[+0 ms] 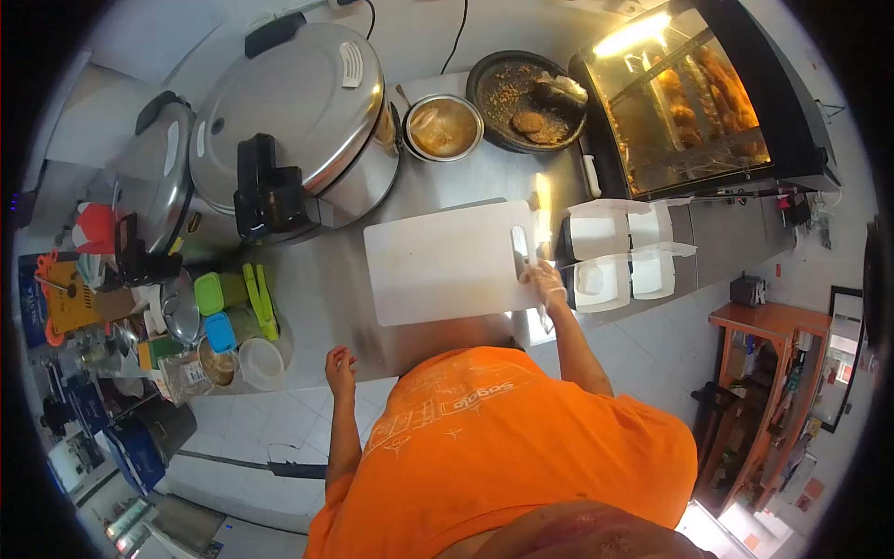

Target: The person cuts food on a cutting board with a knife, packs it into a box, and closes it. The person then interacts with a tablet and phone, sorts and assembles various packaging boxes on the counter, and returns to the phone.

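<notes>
A: What is set out on the long stainless-steel counter (326,289)?

B: A black, glass-fronted cabinet (787,102) is seen at the far right, with browned food (678,107) held inside. Before the person, a white rectangular cutting board (442,265) has been laid flat. Beyond it stands a round, dark, shallow mortar (476,107); open white boxes (596,231) are lined up to the right.

A: How much can be judged done?

B: An early point is suggested: board and boxes are in place, but no food is seen on the board, and the boxes are left unclosed.

A: And the hands?

B: The board's right end is touched by the right hand (542,279); whether it is gripped cannot be told. The left hand's (341,366) fingers are loosely curled off the counter, nothing seen held.
</notes>
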Available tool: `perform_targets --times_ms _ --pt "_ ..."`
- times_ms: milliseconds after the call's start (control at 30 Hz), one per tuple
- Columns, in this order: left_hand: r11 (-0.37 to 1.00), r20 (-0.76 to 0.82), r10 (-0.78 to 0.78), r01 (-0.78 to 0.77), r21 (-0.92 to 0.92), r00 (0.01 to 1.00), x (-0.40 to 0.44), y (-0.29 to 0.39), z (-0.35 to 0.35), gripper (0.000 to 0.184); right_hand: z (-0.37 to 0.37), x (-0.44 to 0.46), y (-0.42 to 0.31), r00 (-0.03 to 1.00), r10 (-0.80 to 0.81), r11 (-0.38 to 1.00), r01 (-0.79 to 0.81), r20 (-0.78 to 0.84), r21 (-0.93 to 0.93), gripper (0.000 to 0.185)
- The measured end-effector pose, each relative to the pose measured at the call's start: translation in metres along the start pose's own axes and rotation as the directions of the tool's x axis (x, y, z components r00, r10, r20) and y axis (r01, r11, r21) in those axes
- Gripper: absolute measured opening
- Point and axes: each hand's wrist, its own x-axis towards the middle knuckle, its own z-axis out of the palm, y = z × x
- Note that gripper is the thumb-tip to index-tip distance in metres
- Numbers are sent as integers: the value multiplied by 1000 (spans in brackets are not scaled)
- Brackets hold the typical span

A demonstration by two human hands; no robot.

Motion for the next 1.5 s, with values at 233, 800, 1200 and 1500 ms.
perform_targets --times_ms 233,800,1200,1500 --pt "997 -35 -57 55 -63 998 -9 -8 14 30 2 107 -74 974 -224 451 140 40 -881 31" --pt "989 -127 -130 119 -90 983 -55 -47 33 32 24 270 -340 1000 8 223 4 6 -975 36" --pt "999 -18 12 -11 38 1000 -25 -27 44 33 40 246 -308 953 -280 509 42 -119 -860 45" --pt "993 -55 -117 116 -18 992 -42 -60 44 33 150 68 -199 719 55 441 605 693 -663 52"
